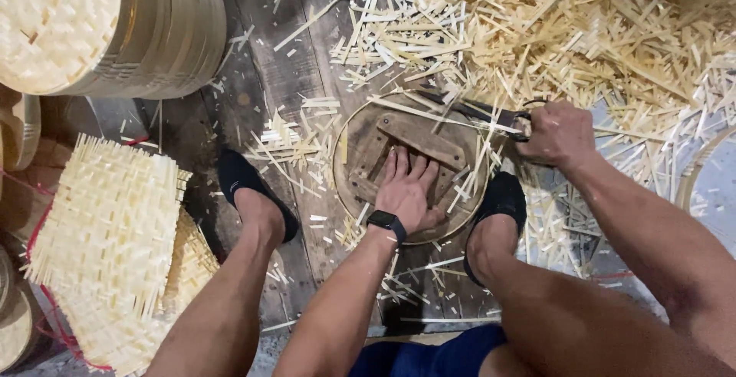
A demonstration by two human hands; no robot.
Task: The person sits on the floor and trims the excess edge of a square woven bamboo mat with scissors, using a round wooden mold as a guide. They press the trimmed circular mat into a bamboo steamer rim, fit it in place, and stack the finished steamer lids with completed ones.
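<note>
Left hand point(410, 193) lies flat, fingers spread, grip released, palm pressing down on a round wooden form point(360, 164): a thin bent hoop rim with rough dark plank slats nailed across inside. The form sits on the plank floor point(264, 78) between the person's two feet. One black smartwatch point(386, 221) on the left wrist.

Right hand point(558, 133) has its grip clenched around the loop handles of one pair of dark metal shears point(475, 110); the blades point left across the top edge of the round form, resting among strips.

Two black slip-on shoes, one on the left foot point(249, 189), one on the right foot point(498, 204), either side of the form.

Pale, flat, thin bamboo offcuts point(583, 40) lie heaped thick at upper right, too many to count, with thinner scatter around the form and feet.

Upper left: one stack of round bamboo trays point(153, 32), tipped on its side, woven pale face showing, smooth bent rims layered. Exact count of rims not readable.

Left: a pile of square woven bamboo mats point(107, 224), ragged strip ends sticking out at the edges, at least two, bound by red cord point(42, 216).

Floor boards dark, worn, grainy.
</note>
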